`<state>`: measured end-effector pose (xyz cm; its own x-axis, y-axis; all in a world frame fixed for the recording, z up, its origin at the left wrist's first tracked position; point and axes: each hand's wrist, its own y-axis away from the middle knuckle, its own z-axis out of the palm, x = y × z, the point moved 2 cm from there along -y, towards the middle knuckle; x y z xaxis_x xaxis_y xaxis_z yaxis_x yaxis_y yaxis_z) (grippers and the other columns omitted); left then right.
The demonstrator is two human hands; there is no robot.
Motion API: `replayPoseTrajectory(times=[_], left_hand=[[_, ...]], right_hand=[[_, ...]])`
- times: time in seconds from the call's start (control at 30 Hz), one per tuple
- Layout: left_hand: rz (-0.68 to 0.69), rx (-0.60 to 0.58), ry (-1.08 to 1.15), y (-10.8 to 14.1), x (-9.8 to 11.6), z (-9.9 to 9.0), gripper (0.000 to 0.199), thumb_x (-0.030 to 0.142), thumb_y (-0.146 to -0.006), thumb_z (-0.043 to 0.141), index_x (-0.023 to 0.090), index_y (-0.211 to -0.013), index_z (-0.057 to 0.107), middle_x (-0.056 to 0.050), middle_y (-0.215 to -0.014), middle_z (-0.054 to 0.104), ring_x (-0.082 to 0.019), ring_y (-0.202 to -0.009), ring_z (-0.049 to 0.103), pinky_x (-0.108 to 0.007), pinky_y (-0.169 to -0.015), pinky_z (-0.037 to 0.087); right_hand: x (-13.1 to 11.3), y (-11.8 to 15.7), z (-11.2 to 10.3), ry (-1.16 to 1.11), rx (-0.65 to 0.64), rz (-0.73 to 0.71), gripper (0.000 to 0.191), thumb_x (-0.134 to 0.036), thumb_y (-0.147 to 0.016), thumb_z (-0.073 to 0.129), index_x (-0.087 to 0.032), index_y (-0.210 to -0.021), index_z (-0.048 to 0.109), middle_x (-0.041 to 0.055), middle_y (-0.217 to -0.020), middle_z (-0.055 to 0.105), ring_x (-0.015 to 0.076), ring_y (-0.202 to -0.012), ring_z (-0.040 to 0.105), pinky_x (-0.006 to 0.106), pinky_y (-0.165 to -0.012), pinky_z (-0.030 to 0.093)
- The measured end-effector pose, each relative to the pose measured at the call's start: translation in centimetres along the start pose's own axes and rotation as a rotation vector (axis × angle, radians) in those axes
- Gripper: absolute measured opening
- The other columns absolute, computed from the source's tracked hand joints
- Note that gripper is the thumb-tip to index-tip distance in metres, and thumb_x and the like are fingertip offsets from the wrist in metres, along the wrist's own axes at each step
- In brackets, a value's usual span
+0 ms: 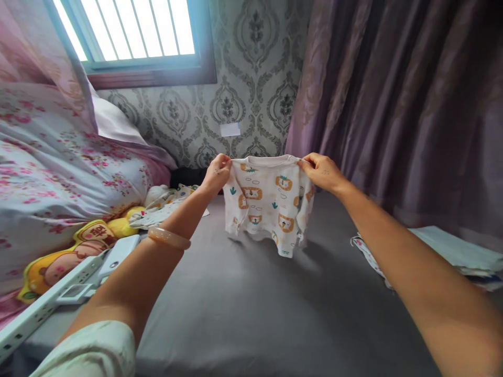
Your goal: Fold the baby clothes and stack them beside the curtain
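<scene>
At the near left, one pale sleeve on the left arm; farther along the forearm, one amber-toned bangle. Beside that arm, one white power strip, set aslant, a white box-shaped device at its far end; next to these, one yellow plush cushion with a pink face. Below the arms, one grey sheet, spread flat. Right side, partly behind the right forearm, one white printed cloth; beside it, folded pale fabric, stacked. Centre, above the sheet, one small white long-sleeved top, lion-head print, neckline uppermost; hem contact with the sheet cannot be told. Left hand: fingers pinching one shoulder. Right hand: fingers pinching the other. Rear: purple curtain, right; damask-patterned wall; one barred window, upper left.
</scene>
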<state>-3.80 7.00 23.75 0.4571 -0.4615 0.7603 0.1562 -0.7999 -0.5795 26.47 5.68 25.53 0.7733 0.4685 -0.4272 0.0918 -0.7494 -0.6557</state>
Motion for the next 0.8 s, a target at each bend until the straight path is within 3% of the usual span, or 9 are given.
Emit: replayPoseTrajectory(times=[0.13, 0.2, 0.3, 0.43, 0.53, 0.6, 0.7, 0.8], left_hand=[[-0.054, 0.020, 0.049, 1.0, 0.4, 0.2, 0.009, 0.028, -0.083, 0.051, 0.020, -0.083, 0.055, 0.004, -0.064, 0.048, -0.011, -0.055, 0.043, -0.022, -0.052, 0.031], [-0.008, 0.041, 0.010, 1.6, 0.8, -0.5, 0.011, 0.029, -0.082, 0.052, 0.020, -0.082, 0.058, 0.003, -0.065, 0.049, -0.012, -0.058, 0.045, -0.023, -0.055, 0.034], [0.181, 0.101, -0.148, 2.8, 2.4, -2.9, 0.012, 0.028, -0.079, 0.056, 0.019, -0.081, 0.063, 0.001, -0.071, 0.051, -0.013, -0.067, 0.048, -0.025, -0.063, 0.038], [0.447, 0.175, -0.325, 4.4, 6.5, -7.1, 0.014, 0.028, -0.079, 0.061, 0.017, -0.083, 0.070, 0.000, -0.076, 0.052, -0.012, -0.068, 0.047, -0.027, -0.069, 0.041], [0.554, 0.156, -0.407, 4.5, 9.3, -9.6, 0.018, 0.028, -0.081, 0.063, 0.015, -0.090, 0.073, 0.001, -0.078, 0.051, -0.008, -0.066, 0.046, -0.026, -0.069, 0.040], [0.573, 0.124, -0.449, 3.9, 9.8, -10.4, 0.020, 0.028, -0.081, 0.064, 0.014, -0.091, 0.073, 0.002, -0.078, 0.050, -0.006, -0.065, 0.046, -0.026, -0.070, 0.040], [0.506, -0.033, -0.462, 2.6, 7.1, -9.8, 0.017, 0.029, -0.077, 0.065, 0.016, -0.082, 0.074, 0.001, -0.071, 0.052, -0.007, -0.061, 0.046, -0.024, -0.065, 0.040], [0.344, -0.290, -0.412, 2.0, 0.8, -6.7, 0.016, 0.031, -0.074, 0.064, 0.019, -0.076, 0.074, 0.000, -0.067, 0.057, -0.011, -0.060, 0.049, -0.024, -0.059, 0.039]], right_hand=[[-0.2, 0.8, 0.0, -0.026, 0.042, -0.040, 0.050, -0.065, -0.088, 0.046, -0.019, -0.090, 0.065, 0.0045, -0.074, 0.064, 0.0165, -0.063, 0.052, 0.030, -0.060, 0.038], [-0.8, 1.6, -0.5, -0.019, 0.058, -0.047, 0.050, -0.066, -0.088, 0.046, -0.020, -0.092, 0.065, 0.0053, -0.076, 0.066, 0.0175, -0.064, 0.053, 0.031, -0.062, 0.039], [-2.3, 3.2, -2.2, -0.016, 0.070, -0.065, 0.047, -0.066, -0.087, 0.049, -0.023, -0.093, 0.067, 0.0057, -0.079, 0.067, 0.0191, -0.067, 0.055, 0.032, -0.064, 0.041], [-5.1, 4.7, -5.8, -0.025, 0.067, -0.076, 0.040, -0.061, -0.085, 0.057, -0.024, -0.093, 0.071, 0.0042, -0.077, 0.068, 0.0189, -0.067, 0.058, 0.032, -0.061, 0.041], [-6.6, 4.6, -8.1, -0.083, 0.021, -0.062, 0.037, -0.058, -0.083, 0.062, -0.024, -0.092, 0.073, 0.0040, -0.075, 0.070, 0.0170, -0.064, 0.058, 0.030, -0.055, 0.041], [-6.6, 4.0, -8.5, -0.163, -0.048, -0.029, 0.037, -0.058, -0.079, 0.065, -0.024, -0.090, 0.074, 0.0042, -0.075, 0.070, 0.0160, -0.061, 0.058, 0.028, -0.051, 0.040], [-4.7, 2.8, -6.5, -0.254, -0.256, 0.027, 0.041, -0.062, -0.077, 0.065, -0.023, -0.087, 0.074, 0.0039, -0.073, 0.071, 0.0162, -0.058, 0.059, 0.027, -0.049, 0.040], [-1.1, 2.6, -1.5, -0.193, -0.487, 0.040, 0.041, -0.061, -0.080, 0.062, -0.022, -0.082, 0.074, 0.0031, -0.072, 0.071, 0.0183, -0.062, 0.061, 0.028, -0.053, 0.043]])
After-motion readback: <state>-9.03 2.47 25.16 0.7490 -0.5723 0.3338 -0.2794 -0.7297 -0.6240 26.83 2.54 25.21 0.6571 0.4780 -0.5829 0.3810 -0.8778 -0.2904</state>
